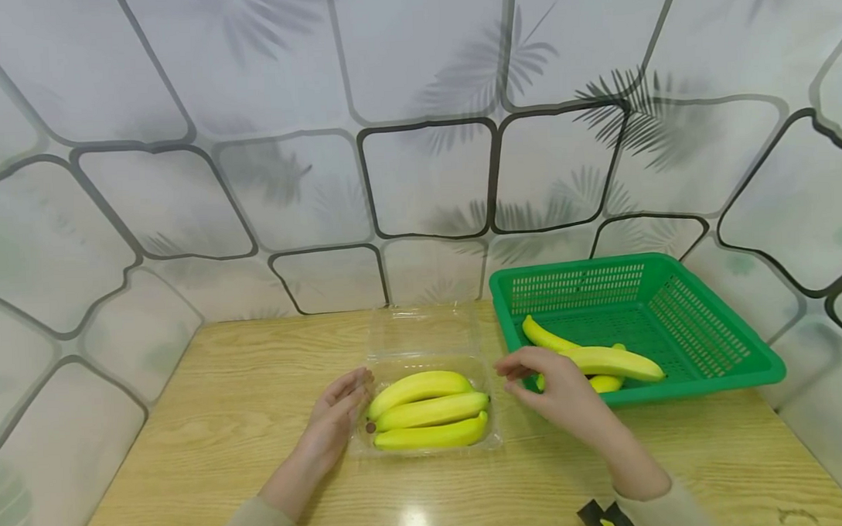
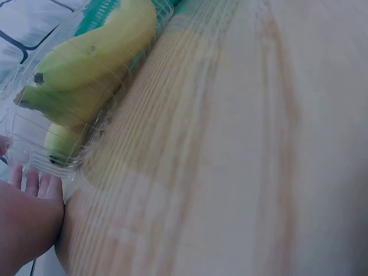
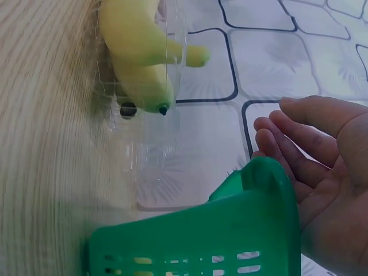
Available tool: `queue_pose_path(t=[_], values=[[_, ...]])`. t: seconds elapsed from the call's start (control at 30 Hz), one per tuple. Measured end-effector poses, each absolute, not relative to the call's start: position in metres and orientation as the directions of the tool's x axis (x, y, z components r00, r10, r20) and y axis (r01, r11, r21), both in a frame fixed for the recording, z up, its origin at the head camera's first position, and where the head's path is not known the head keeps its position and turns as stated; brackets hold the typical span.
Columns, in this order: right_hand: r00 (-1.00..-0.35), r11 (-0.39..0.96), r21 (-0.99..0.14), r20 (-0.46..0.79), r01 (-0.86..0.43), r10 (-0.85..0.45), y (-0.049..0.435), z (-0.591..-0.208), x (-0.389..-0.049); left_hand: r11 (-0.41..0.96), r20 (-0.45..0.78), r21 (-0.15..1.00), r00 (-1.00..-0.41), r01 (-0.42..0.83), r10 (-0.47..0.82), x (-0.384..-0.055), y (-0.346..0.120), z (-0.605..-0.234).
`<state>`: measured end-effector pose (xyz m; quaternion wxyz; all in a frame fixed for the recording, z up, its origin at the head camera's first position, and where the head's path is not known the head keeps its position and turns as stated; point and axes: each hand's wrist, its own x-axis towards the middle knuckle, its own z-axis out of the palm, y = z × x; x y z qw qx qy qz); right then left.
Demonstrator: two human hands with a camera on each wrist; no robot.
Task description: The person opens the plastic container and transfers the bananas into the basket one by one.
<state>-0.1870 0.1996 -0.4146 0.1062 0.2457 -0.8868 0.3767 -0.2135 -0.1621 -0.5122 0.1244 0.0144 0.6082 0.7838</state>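
Three yellow bananas [image 1: 429, 411] lie side by side in a clear plastic clamshell box [image 1: 495, 438], whose lid [image 1: 423, 332] is folded back toward the wall. My left hand [image 1: 332, 421] is at the box's left end, fingers extended along its side; in the left wrist view the fingertips [image 2: 54, 187] reach the plastic edge. My right hand [image 1: 561, 393] hovers between the box and a green basket [image 1: 715, 315], in front of the basket's near left corner. Its fingers bend loosely with nothing between them, as the right wrist view also shows [image 3: 328, 172].
Several more bananas [image 1: 615, 362] lie crossed over one another in the left part of the perforated basket. The wooden table [image 1: 244, 377] runs back to a wall covering [image 1: 425, 178] with a stone-and-leaf pattern, which also closes both sides.
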Motion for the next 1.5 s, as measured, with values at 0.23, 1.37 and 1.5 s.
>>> queue_pose_path(t=[0.23,1.37,1.5], values=[[-0.849,0.562,-0.638,0.370,-0.527,-0.377,0.193,-0.418,-0.184,-0.229,-0.131,0.957,-0.969,-0.180,0.210,-0.214,-0.162,-0.513],[-0.802,0.524,-0.619,0.346,-0.585,-0.487,0.166,-0.426,-0.174,-0.227,-0.122,0.958,-0.967,-0.174,0.225,-0.215,-0.163,-0.514],[-0.795,0.523,-0.608,0.361,-0.597,-0.487,0.163,-0.430,-0.173,-0.232,-0.126,0.957,-0.968,-0.177,0.217,-0.215,-0.163,-0.514]])
